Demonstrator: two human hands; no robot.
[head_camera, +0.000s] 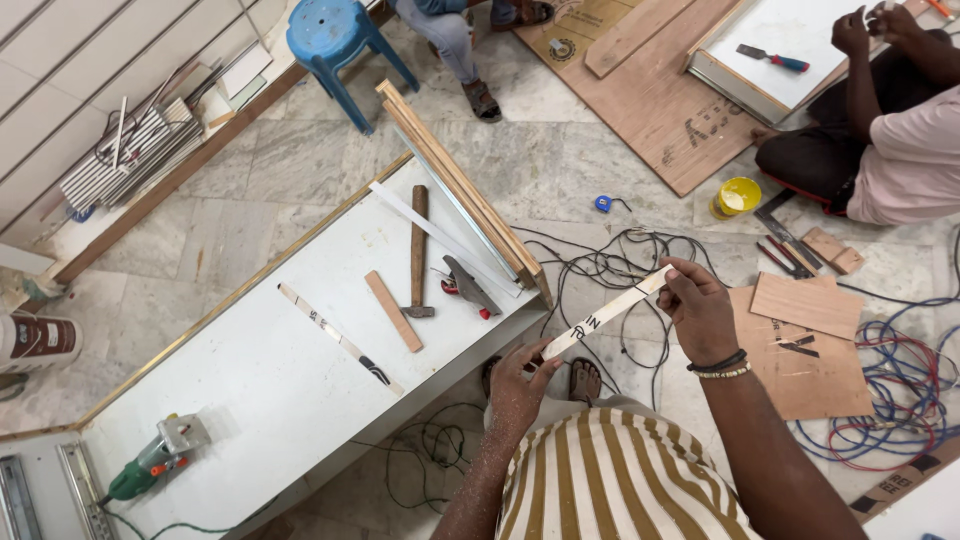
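Presently both hands pinch a thin white laminate strip (607, 313) above the floor: left hand (518, 383) at its lower end, right hand (697, 305) at its upper. Likely light, flexible, snappable; end-holds suit.

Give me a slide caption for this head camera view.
Both hands hold a thin white strip beside a white panel.

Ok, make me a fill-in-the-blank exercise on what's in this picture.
1. Both hands, left hand and right hand, hold one thin white ____.
2. The hammer lies on the white ____.
3. The plastic stool is ____.
4. The small tub near the seated person is ____.

Missing words: strip; panel; blue; yellow
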